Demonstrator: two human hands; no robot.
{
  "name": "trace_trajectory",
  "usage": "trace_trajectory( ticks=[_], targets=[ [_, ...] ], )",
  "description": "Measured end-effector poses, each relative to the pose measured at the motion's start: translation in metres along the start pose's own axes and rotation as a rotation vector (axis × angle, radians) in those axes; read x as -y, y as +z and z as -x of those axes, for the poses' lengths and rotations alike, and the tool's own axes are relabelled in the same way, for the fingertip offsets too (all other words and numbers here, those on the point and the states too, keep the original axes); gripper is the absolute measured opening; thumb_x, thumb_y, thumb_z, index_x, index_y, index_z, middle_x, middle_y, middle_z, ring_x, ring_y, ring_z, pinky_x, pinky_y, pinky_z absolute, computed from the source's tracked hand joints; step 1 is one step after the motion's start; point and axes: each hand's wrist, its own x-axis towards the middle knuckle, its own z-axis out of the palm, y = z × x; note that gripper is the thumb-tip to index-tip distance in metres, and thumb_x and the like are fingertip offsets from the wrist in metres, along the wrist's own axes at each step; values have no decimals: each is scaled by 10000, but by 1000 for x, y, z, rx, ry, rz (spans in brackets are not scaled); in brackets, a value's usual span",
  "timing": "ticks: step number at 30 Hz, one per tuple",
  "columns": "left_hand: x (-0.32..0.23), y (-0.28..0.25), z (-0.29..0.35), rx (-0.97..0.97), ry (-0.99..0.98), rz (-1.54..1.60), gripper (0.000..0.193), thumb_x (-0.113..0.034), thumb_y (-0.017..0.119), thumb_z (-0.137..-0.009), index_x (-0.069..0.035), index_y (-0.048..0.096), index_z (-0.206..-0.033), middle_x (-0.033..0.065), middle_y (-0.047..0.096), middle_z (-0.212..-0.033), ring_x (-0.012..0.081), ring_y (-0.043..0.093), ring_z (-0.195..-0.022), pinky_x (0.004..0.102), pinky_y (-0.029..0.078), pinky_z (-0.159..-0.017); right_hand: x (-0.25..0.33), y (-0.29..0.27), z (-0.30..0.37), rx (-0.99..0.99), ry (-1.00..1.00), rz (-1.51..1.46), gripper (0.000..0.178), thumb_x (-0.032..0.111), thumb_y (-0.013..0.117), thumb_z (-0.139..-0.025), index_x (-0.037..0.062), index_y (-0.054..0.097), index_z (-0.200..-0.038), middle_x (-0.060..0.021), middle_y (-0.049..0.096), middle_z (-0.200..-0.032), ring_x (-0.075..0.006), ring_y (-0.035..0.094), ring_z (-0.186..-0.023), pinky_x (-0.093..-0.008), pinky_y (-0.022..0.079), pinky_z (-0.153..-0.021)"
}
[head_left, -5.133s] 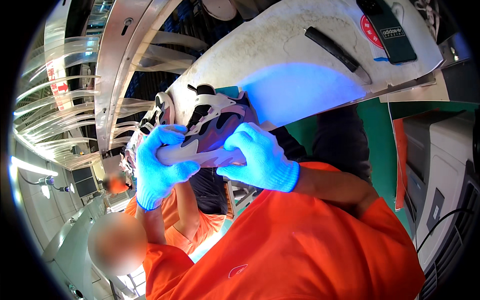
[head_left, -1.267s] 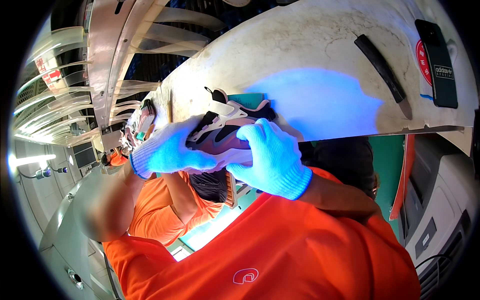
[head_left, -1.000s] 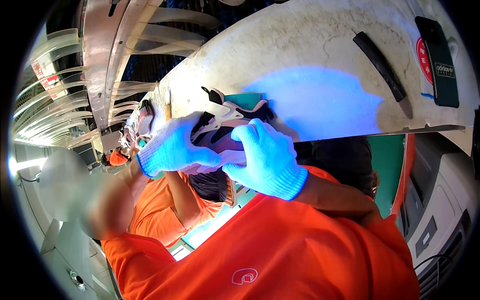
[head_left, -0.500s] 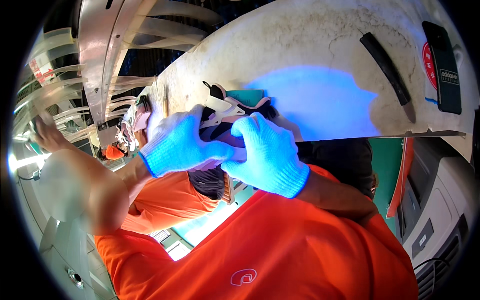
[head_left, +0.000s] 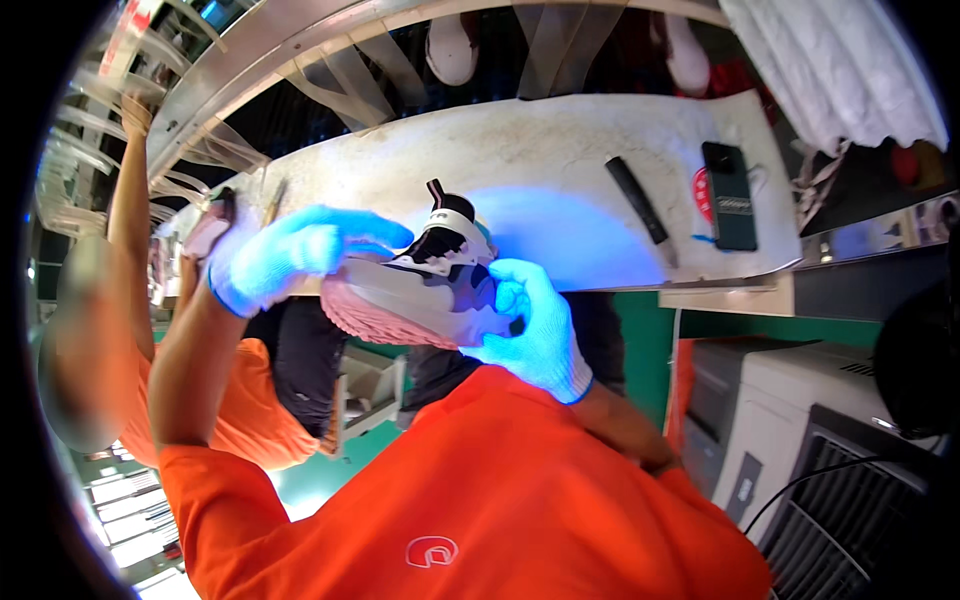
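A sneaker with a pink sole, pale grey and white upper and dark collar is held above the front edge of the work table, toe to the left. My right hand, in a white knit glove tinted blue by the light, is closed on its heel end. Over at the toe, my left hand, gloved alike, has its fingers stretched out along the shoe's far side; whether they touch it I cannot tell.
On the table's right lie a black rod-like tool and a dark phone. A metal-framed conveyor with translucent strips runs behind. Another shoe and a co-worker's arm are at left; a grey machine stands at right.
The sneaker has been raised and turned so its side and pink sole show. My left hand has loosened and moved toward its toe; my right hand has shifted to its heel. The view has swung right.
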Motion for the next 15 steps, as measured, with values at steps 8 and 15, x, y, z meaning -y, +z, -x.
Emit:
trace_trajectory(
  ticks=[8, 15],
  targets=[
    [143, 185, -25, -391, 268, 747, 765, -73, 981, -814, 10, 561, -1449, 155, 696, -1407, 268, 697, -1282, 453, 545, -1159, -19, -17, 6, -146, 234, -688, 910, -69, 870, -752, 45, 521, -1584, -84, 626, -1510, -260, 630, -1375, -442, 481, -1237],
    [124, 217, -62, -592, 446, 812, 639, -90, 954, -857, 12, 625, -1395, 89, 745, -1261, 148, 715, -1103, 332, 610, -967, 1, -6, 17, -131, 323, -577, 786, -35, 817, -858, 2, 514, -1582, -116, 659, -1491, -242, 659, -1346, -427, 524, -1193]
  ],
)
